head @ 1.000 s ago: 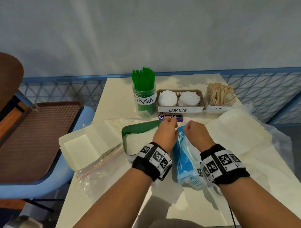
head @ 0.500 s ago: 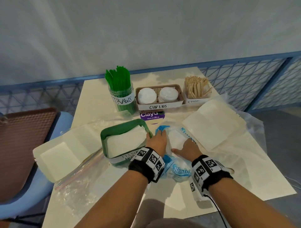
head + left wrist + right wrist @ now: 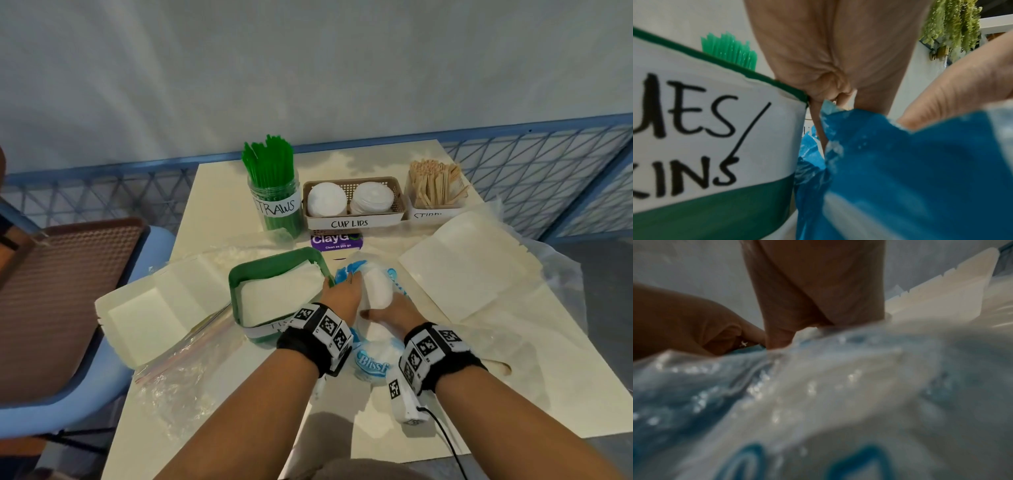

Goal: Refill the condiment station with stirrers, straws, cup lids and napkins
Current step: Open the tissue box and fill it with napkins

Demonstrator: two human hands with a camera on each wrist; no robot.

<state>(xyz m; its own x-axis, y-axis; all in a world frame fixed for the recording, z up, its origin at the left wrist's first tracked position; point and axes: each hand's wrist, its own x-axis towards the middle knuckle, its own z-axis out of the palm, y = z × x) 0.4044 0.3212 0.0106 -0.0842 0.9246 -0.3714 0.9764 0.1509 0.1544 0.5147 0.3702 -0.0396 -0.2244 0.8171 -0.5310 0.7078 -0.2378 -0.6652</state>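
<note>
A blue and white napkin pack (image 3: 371, 363) lies on the table right of the green napkin tray (image 3: 236, 274), which holds a white stack. My left hand (image 3: 349, 278) pinches the blue wrapper (image 3: 900, 162) at the pack's torn end, beside the tray's label (image 3: 694, 129). My right hand (image 3: 381, 308) reaches into the pack, thumb on one side and fingers on the other side of the white napkin stack (image 3: 376, 291); its fingertips are buried in plastic (image 3: 818, 386). The straws jar (image 3: 275, 202), cup lids basket (image 3: 351, 223) and stirrer box (image 3: 435, 192) stand behind.
Open white foam boxes lie left (image 3: 147, 308) and right (image 3: 462, 267) of the pack on crinkled clear plastic bags (image 3: 171, 383). A purple sticker (image 3: 335, 241) sits by the lids basket. A blue chair with a brown tray (image 3: 61, 291) stands off the table's left edge.
The hands drew back from the pack's far end toward me and spread the wrapper. White napkins now show, and the right hand has gone inside around them.
</note>
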